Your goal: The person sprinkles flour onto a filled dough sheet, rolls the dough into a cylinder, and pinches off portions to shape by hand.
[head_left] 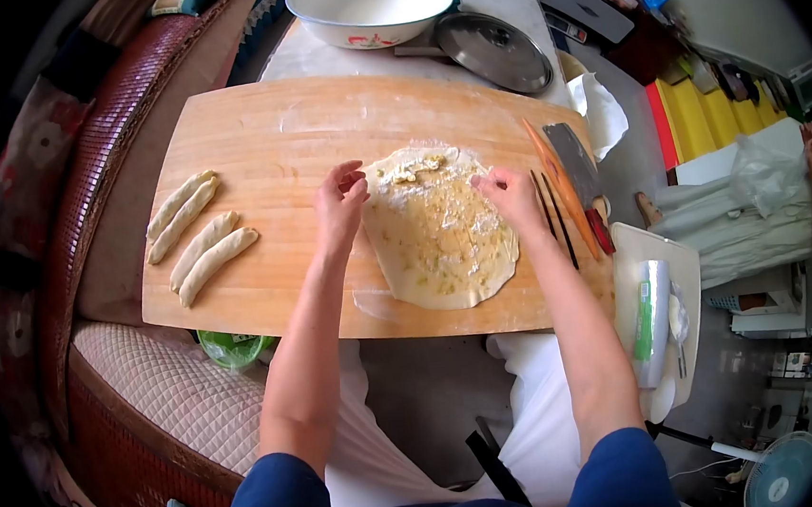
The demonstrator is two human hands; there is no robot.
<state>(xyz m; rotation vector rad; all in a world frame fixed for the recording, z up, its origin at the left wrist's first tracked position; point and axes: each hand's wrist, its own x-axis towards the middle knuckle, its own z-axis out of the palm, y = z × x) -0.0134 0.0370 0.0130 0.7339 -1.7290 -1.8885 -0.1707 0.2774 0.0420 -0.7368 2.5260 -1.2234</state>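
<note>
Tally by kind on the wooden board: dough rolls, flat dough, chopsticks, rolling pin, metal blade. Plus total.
Long pale cylindrical dough rolls: 4
Flat roundish pale dough sheet with yellowish bits: 1
Thin dark chopsticks: 2
Slender orange-brown wooden rolling pin: 1
Broad grey metal blade: 1
Total: 9

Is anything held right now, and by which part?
The left hand is at the upper left edge of the flat dough, the right hand at its upper right; whether either grips it cannot be told.
</note>
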